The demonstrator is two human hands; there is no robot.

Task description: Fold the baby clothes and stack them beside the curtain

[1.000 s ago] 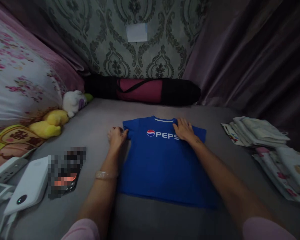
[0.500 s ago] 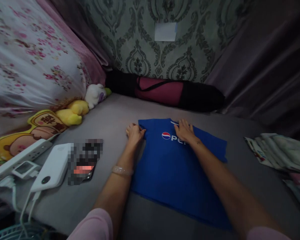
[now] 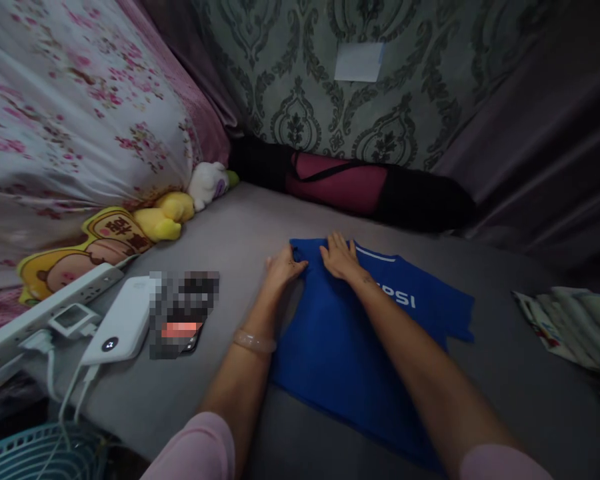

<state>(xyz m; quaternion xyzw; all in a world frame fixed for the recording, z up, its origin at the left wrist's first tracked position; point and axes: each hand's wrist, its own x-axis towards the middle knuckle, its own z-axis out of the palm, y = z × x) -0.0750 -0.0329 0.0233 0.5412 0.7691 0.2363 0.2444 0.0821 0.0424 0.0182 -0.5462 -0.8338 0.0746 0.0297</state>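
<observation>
A small blue T-shirt with white "PEPSI" lettering lies flat, front up, on the grey bed surface. My left hand rests at the shirt's left shoulder, fingers curled onto the sleeve edge. Close beside it, my right hand lies flat with fingers stretched out on the upper left chest, just left of the collar. Both forearms cross the shirt from below. The right sleeve sticks out to the right, untouched.
A white power bank, a phone and a power strip lie at left. Plush toys sit against a floral quilt. A rolled pink mat in a black bag lies along the wall. Folded cloths are at right.
My right hand slid left across the logo to the shirt's left shoulder, next to my left hand. The view turned left, so the shirt now sits further right.
</observation>
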